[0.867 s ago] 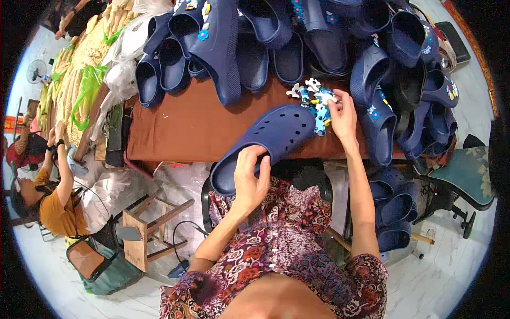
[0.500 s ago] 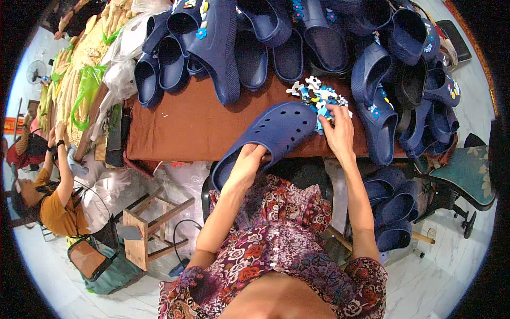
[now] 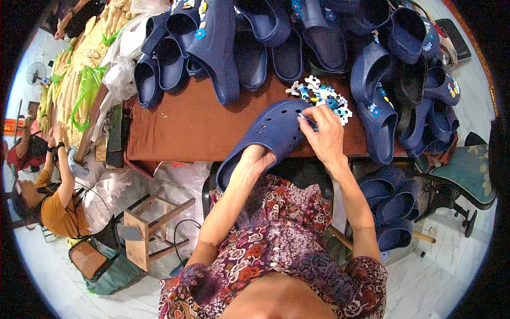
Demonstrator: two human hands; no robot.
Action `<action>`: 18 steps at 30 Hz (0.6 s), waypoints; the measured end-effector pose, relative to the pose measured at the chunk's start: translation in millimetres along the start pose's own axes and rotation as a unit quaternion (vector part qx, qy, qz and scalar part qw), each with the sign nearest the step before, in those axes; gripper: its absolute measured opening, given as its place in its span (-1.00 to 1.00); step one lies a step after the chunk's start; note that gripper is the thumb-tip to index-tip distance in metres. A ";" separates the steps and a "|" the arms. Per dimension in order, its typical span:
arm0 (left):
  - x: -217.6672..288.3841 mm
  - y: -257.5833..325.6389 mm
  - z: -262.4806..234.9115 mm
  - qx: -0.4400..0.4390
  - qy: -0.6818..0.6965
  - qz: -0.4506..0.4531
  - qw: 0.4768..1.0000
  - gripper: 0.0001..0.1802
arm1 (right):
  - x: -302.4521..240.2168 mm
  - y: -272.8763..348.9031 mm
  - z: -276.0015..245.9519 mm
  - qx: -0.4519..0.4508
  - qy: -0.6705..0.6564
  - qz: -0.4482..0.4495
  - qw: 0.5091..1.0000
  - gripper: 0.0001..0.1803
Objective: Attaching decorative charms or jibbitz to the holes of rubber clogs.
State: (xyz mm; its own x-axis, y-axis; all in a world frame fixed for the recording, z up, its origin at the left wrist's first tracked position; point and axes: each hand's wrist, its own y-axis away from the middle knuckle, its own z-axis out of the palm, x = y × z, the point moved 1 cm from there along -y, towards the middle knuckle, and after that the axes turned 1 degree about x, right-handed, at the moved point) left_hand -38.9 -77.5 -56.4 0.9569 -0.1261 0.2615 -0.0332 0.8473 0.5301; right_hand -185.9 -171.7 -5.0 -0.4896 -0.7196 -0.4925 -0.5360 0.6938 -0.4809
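Navy clog [image 3: 247,139] is held at the table's [image 3: 186,130] near edge, in front of the torso. Its long axis is laid diagonally: heel pointed lower left and overhanging the edge, toe pointed upper right over the brown cloth. Upper is faced up, so the holes [image 3: 284,111] in the toe are exposed, some covered from view by the right hand [image 3: 304,119].

Key relation: toe is set just left of the right hand's fingertips. Right hand is placed nearest the holes, brought in from the toe's right side. Small charm [image 3: 302,115] is pinched there between thumb and fingers, mostly hidden; whether the clog is touched by it can't be told.

Left hand [image 3: 257,158] is inserted through the foot opening, wrist lined up roughly with the heel. Fingers are hidden inside, so their curl can't be told.

Charm pile [image 3: 336,101] is spread on the table just beyond the right hand, past the toe. More navy clogs [image 3: 215,58] are lined up along the far side.
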 end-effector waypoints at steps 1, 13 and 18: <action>-0.3 -1.3 0.0 -0.025 0.018 -0.004 1.000 -0.63 | -0.8 -0.5 -0.4 0.000 0.000 -0.001 1.000 -0.83; -19.0 18.9 -29.3 -0.046 0.008 -0.001 0.999 -0.57 | 13.5 -4.5 -17.4 -0.176 -0.181 0.144 0.957 -0.78; -26.6 26.7 -41.5 -0.031 0.004 -0.007 0.999 -0.55 | 11.1 -5.3 -15.5 -0.171 -0.197 0.094 0.961 -0.80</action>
State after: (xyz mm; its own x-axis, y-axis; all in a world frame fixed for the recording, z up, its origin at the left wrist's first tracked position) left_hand -53.4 -30.1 -82.7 0.9597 -0.1338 0.2473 -0.0023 0.8757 0.4829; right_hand -199.1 -183.8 3.3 -0.3371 -0.4699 -0.8158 -0.6912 0.7119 -0.1244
